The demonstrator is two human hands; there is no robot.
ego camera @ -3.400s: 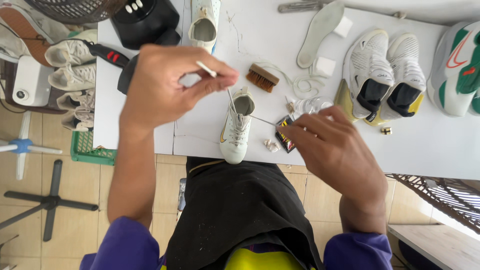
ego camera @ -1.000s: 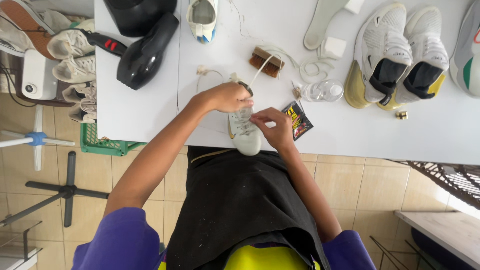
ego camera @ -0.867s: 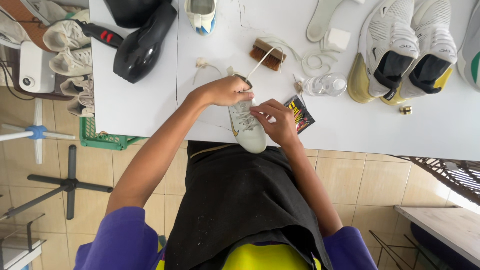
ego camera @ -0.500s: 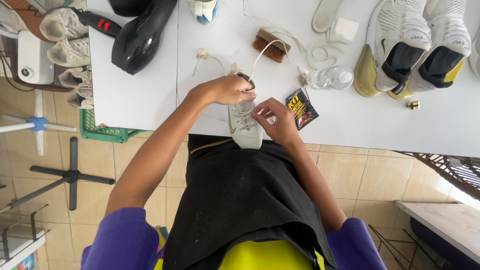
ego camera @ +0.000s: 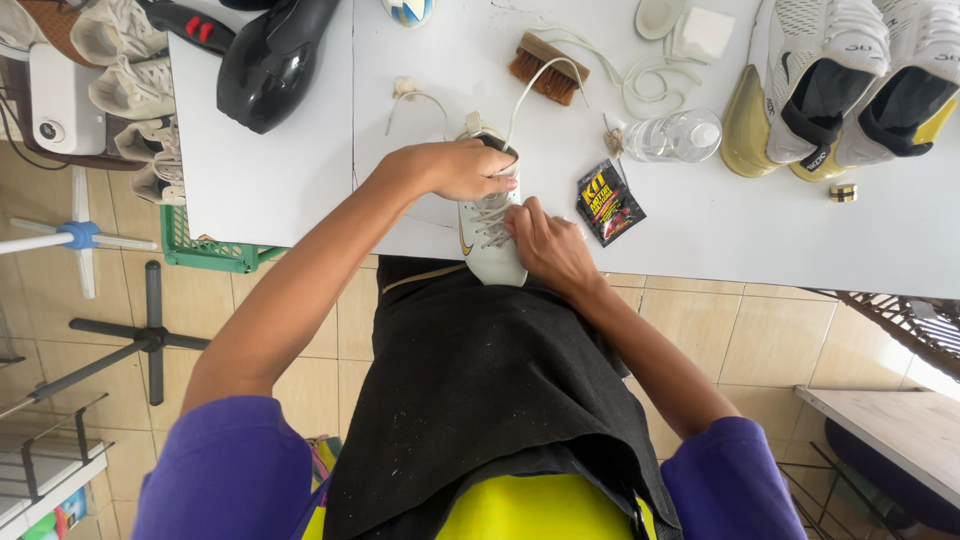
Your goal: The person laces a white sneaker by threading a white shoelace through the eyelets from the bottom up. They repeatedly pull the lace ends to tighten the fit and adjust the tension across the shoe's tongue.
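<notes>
While I look down from the head camera, both hands sit on a white sneaker [ego camera: 490, 250] that lies at the near edge of the white table [ego camera: 750, 230], its toe hanging slightly past the rim toward the black apron [ego camera: 480, 390] on my lap. My left hand [ego camera: 462, 168] is curled over the shoe's collar end, fingers folded down and closed on the upper so the shoe is pinned in place. My right hand [ego camera: 548, 243] presses against the shoe's side at about 3 o'clock from the laces, fingertips pinched in at the lacing; I cannot tell whether they actually have hold of a lace or only rest on it. A loose white shoelace [ego camera: 535, 82] runs from the collar up toward 12 o'clock.

At 1 o'clock from the shoe lies a small black sachet [ego camera: 608, 203], just beside my right hand. Beyond it, a clear plastic bottle [ego camera: 675, 137] lies on its side. A wooden brush [ego camera: 547, 69] rests at 12 o'clock, with a coil of pale laces [ego camera: 650, 85] next to it. Far off at 2 o'clock stands a pair of white and yellow sneakers [ego camera: 840, 90]. At 10 o'clock a black boot [ego camera: 275, 65] lies on the table, well apart from my hands.
</notes>
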